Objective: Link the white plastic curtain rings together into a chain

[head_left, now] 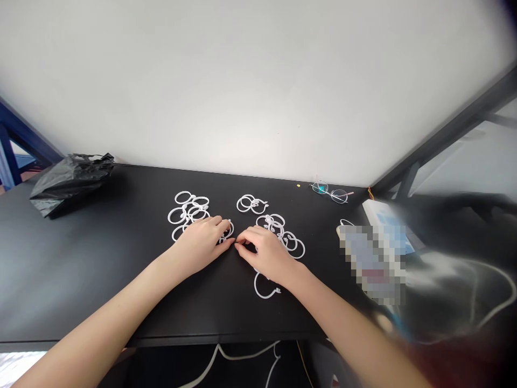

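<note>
Several white plastic rings, each with a small clasp, lie on the black table in groups. My left hand (204,237) rests over the left cluster of rings (198,214), its thumb stretched out to the right, apart from the bent fingers. Some rings show between that thumb and the fingers. Close beside it, my right hand (264,249) has thumb and forefinger tips nearly together in a pinch; anything between them is too small to make out. Behind the right hand lie more rings (298,248), and one open ring (264,296) sits just below its wrist. Farther back is a small group of rings (245,203).
A crumpled black plastic bag (75,180) stands on the table's (133,194) left. Eyeglasses (338,196) lie near the wall at the back right. A blurred-out phone-like object (369,264) and a white-and-blue box (383,215) are at right. Cables hang below the front edge.
</note>
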